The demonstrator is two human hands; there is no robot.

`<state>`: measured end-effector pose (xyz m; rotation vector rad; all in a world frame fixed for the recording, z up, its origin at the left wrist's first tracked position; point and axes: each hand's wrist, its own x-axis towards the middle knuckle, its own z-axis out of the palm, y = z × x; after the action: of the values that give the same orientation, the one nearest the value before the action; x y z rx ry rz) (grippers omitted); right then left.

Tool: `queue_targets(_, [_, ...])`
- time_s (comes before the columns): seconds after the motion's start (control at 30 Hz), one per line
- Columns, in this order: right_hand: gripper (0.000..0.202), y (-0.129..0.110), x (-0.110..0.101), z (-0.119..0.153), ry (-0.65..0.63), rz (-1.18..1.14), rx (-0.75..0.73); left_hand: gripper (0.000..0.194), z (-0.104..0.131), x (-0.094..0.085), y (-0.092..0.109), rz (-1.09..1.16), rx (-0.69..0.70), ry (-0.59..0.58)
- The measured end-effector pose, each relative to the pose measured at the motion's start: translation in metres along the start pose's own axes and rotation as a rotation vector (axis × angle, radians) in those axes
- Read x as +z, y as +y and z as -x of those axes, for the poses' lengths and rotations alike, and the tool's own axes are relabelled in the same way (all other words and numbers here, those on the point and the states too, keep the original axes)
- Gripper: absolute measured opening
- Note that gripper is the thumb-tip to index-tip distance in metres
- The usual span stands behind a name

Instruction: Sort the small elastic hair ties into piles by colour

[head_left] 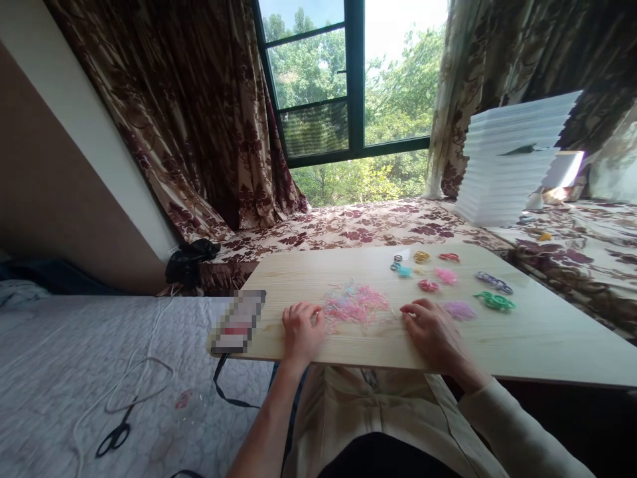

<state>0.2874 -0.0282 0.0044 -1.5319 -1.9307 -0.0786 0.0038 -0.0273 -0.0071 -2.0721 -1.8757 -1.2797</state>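
Note:
On the pale wooden board lies a loose pile of thin pink, pale blue and whitish strands [355, 304], too fine to name exactly. My left hand [302, 328] rests at the pile's left edge, its fingers curled in towards the thumb. To the right of the pile, my right hand [434, 333] has its fingertips pressed together low over the board. Anything in either hand's fingertips is too small to make out. Beyond my right hand are small sorted heaps: purple [459, 310], pink [445, 275] and light blue [404, 271].
Looped bundles in green [495, 301], violet [494, 282], red [448, 257] and yellow [421, 256] lie on the board [552, 345]. A blurred phone-like slab [239, 322] sits at its left end. Black scissors [114, 437] and a white cable [142, 362] lie on the bed.

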Motion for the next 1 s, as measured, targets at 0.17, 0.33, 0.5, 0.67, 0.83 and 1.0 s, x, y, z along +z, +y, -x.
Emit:
queue_targets(0.17, [0.027,-0.001,0.003,-0.003,-0.026,0.032,0.025,0.017,-0.001,0.0,0.0,0.009,-0.007,-0.006])
queue_targets(0.33, [0.027,-0.002,0.005,-0.006,-0.04,0.046,0.026,0.016,-0.001,0.0,0.0,0.011,-0.006,-0.013])
queue_targets(0.5, [0.029,-0.003,0.006,-0.008,-0.047,0.035,-0.005,0.016,0.001,-0.001,0.0,0.012,0.006,-0.02])
queue_targets(0.67, [0.03,-0.009,0.007,-0.009,-0.063,0.058,-0.03,0.016,0.001,-0.001,0.001,0.012,-0.001,-0.02])
queue_targets(0.83, [0.032,-0.021,-0.004,-0.006,-0.104,0.118,-0.037,0.016,0.0,-0.001,0.002,0.012,-0.008,-0.015])
queue_targets(1.0, [0.03,0.004,-0.054,-0.044,-0.219,0.208,-0.014,0.016,0.002,-0.002,0.002,0.004,-0.017,-0.024])
